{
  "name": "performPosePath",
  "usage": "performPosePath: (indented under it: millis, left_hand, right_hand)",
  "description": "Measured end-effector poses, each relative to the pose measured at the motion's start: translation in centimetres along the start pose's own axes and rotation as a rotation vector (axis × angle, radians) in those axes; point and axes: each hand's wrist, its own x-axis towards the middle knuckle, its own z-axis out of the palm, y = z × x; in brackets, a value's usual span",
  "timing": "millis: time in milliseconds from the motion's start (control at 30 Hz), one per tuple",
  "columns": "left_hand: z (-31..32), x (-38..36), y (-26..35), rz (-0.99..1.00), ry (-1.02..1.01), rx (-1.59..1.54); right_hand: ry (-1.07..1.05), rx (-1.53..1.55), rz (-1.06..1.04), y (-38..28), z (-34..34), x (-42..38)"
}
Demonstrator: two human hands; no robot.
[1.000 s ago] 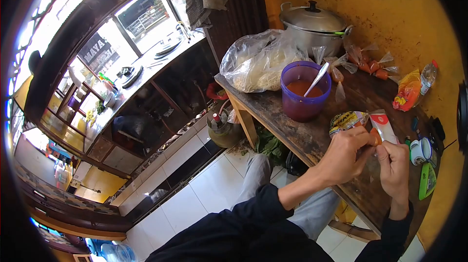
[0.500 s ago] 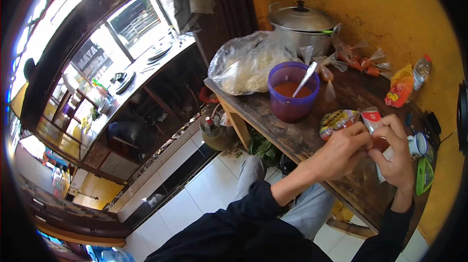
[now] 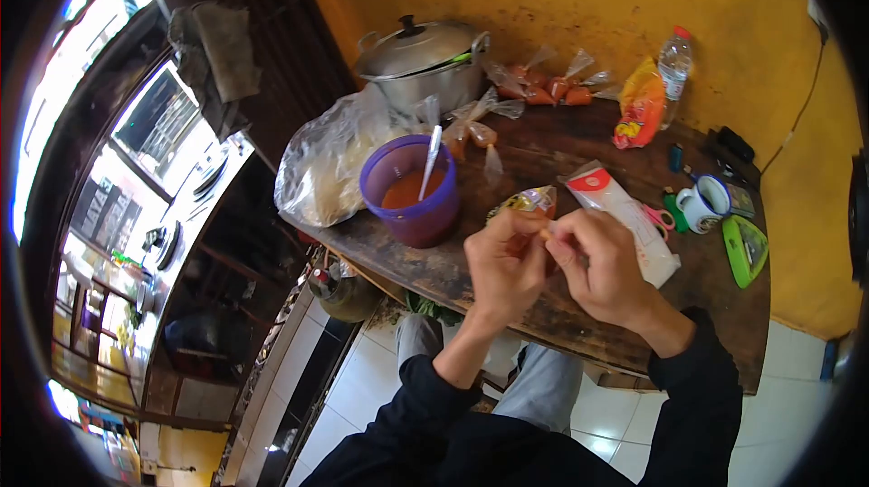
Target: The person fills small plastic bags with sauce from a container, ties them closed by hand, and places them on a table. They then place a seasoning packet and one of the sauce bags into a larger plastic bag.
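My left hand [image 3: 509,268] and my right hand [image 3: 599,262] meet above the front of the dark wooden table [image 3: 407,262]. Both have their fingers pinched together, on something too small or hidden to make out. Just behind them lies a shiny printed packet [image 3: 536,201], partly covered by the fingers. To their right is a white plastic pack with a red label [image 3: 625,215]. A purple tub [image 3: 425,220] of orange-red sauce, with a spoon [image 3: 432,161] leaning in it, stands to the left.
A lidded pot [image 3: 425,71] and a clear bag of pale food [image 3: 326,170] are at the back left. Tied sauce bags [image 3: 552,89], a bottle [image 3: 674,66] and an orange packet [image 3: 641,105] lie along the wall. A mug [image 3: 703,204], pink scissors [image 3: 659,218] and a green case [image 3: 745,252] sit right.
The view has swung right, so the table things appear further left. My hands have shifted left over the table, still pinched together, and the white pack is now largely uncovered.
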Motion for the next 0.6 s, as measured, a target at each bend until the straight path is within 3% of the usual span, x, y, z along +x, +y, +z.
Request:
performPosePath:
  millis: [100, 167, 233, 300, 367, 433, 467, 533, 600]
  left_hand:
    - [-0.9, 0.1, -1.0, 0.081, -0.008, 0.082]
    - [-1.1, 0.2, -1.0, 0.072, -0.040, -0.002]
    - [-1.4, 0.3, -1.1, 0.091, -0.070, 0.009]
    - [-1.4, 0.4, -0.9, 0.171, -0.186, 0.026]
    - [-1.2, 0.2, -0.1, 0.160, -0.229, 0.028]
    - [-1.0, -0.1, 0.6, -0.057, -0.260, -0.082]
    - [-0.9, -0.3, 0.8, -0.059, -0.262, -0.087]
    - [-0.6, -0.6, 1.0, -0.232, -0.293, -0.368]
    - [-1.0, -0.4, 0.4, -0.226, -0.341, -0.408]
  right_hand:
    - [0.013, 0.046, -0.071, 0.5, -0.5, 0.2]
    - [-0.169, 0.153, 0.244, -0.1, -2.1, 0.8]
    - [-0.169, 0.189, 0.271, 1.0, -1.9, 0.7]
    - [-0.326, 0.519, 0.327, 1.7, -1.5, 0.6]
    - [-0.306, 0.587, 0.370, 1.7, -1.3, 0.5]
    - [-0.268, 0.524, 0.400, 1.7, -1.1, 0.3]
    - [-0.267, 0.520, 0.404, 1.6, -1.2, 0.4]
    - [-0.222, 0.465, 0.374, 1.4, -1.6, 0.8]
    - [-0.202, 0.433, 0.368, 1.6, -1.6, 0.8]
